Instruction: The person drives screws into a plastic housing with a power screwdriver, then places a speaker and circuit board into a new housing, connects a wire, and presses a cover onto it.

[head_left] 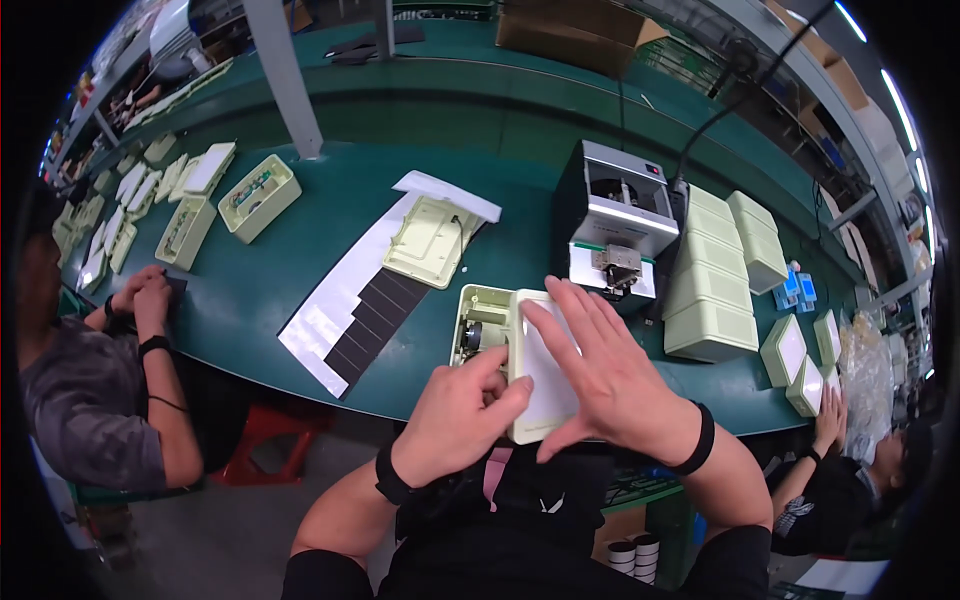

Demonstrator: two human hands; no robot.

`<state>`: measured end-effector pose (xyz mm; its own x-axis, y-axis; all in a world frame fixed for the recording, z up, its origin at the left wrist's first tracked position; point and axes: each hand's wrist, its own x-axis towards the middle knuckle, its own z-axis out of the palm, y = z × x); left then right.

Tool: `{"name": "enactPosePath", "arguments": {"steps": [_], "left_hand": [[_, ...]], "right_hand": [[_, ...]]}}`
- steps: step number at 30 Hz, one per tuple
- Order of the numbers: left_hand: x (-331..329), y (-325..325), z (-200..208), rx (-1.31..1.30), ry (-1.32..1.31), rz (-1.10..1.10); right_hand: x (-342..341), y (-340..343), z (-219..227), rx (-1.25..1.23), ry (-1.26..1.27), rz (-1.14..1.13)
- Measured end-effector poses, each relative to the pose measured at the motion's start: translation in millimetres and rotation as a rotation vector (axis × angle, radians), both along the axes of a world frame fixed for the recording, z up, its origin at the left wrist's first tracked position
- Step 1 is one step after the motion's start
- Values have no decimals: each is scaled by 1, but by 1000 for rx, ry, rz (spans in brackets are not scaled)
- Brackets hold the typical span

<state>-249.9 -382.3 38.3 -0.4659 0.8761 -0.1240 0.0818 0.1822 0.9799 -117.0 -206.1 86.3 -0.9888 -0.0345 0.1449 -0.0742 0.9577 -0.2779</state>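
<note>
Pressing cover onto open casing at near table edge. Right hand lying flat, fingers spread on cover; left hand pinching its near-left edge. Judging plastic light, stiff, smooth; gripping by rims likely safest.

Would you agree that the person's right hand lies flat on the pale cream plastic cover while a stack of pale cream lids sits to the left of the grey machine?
Not quite: in the head view, the stack of pale cream lids sits to the right of the grey machine. The right hand does lie flat on the pale cream plastic cover.
</note>
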Motion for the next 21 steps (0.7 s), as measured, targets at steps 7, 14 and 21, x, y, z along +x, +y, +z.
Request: {"name": "enactPosePath", "arguments": {"steps": [7,14,21], "left_hand": [[16,-10,-10,136,-210,205],[51,-9,-40,181,-57,17],[36,-28,-56,87,276,-31]], "right_hand": [[1,20,0,-201,-83,-73],[-13,30,-9,-590,-130,-111],[-34,9,-6,-199,-70,-28]]}}
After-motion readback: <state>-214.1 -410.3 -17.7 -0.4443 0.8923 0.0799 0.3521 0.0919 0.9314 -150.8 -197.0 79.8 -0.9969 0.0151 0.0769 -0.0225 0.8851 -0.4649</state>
